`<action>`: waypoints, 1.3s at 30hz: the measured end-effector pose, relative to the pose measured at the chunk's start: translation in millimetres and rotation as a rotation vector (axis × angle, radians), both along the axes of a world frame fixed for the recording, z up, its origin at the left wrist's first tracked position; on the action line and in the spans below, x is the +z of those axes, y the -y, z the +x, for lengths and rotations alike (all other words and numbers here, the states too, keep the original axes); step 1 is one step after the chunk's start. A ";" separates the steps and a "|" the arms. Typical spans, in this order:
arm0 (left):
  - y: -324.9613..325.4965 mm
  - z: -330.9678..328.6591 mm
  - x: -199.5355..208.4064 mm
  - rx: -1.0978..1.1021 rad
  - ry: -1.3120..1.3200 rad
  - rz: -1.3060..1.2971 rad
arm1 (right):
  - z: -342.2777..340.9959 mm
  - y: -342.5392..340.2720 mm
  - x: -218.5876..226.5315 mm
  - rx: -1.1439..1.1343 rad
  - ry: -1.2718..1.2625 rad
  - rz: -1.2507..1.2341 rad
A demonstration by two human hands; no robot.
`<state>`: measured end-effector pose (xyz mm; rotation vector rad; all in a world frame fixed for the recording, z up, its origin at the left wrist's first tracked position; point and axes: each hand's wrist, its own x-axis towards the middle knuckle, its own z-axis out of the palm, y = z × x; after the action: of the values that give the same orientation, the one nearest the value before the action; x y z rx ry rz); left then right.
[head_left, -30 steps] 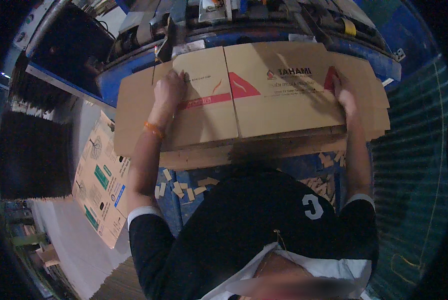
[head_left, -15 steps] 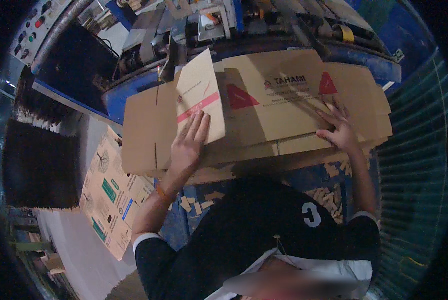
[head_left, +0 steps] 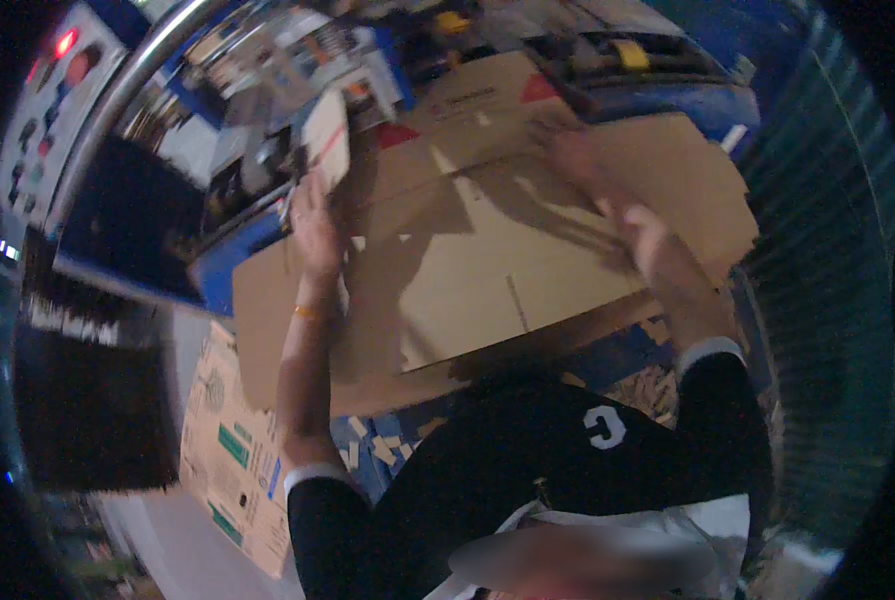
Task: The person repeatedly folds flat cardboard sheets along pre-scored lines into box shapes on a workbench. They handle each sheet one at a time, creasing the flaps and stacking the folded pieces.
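Note:
A flat brown cardboard box blank (head_left: 558, 265) with red and dark print lies on other brown cardboard (head_left: 683, 165), its far edge against the machine. My left hand (head_left: 318, 230) has its fingers stretched along the raised, pale flap (head_left: 328, 140) at the blank's left side. An orange band circles that wrist. Over the far right part of the blank, my right hand (head_left: 573, 160) reaches forward with fingers extended. Motion smears it, and whether its fingertips press on the board cannot be told.
A blue machine (head_left: 678, 115) with rollers stands ahead. Its control panel (head_left: 53, 130) shows a lit red lamp at far left. A printed cardboard sheet (head_left: 233, 470) leans at lower left, beside a dark block (head_left: 93, 420). Cardboard scraps (head_left: 643, 390) lie below; a green ribbed surface (head_left: 828, 280) borders the right.
The blank has moved forward toward the machine, with both hands moving along and my arms reaching farther. More of its plain near panel shows. A red lamp on the panel appears lit.

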<state>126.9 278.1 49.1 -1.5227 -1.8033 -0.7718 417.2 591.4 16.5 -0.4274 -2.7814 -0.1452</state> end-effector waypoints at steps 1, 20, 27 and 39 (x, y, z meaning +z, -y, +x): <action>-4.9 3.0 3.8 0.150 0.066 -0.087 | -10.8 1.2 -6.3 -0.121 0.042 0.161; 184.8 111.1 -32.2 0.816 1.142 0.675 | 292.4 -34.1 -116.3 -0.925 -1.188 -0.517; 206.7 103.6 6.0 0.777 0.840 0.640 | 274.9 -24.8 -56.3 -0.913 -1.499 -0.574; 230.8 117.9 9.1 0.243 1.259 0.650 | 193.9 164.8 77.9 -0.380 -1.493 -0.439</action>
<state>244.7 47.3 58.2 -0.2869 -2.0695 -2.2038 611.2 426.6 94.4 -0.7410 -1.2232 0.5052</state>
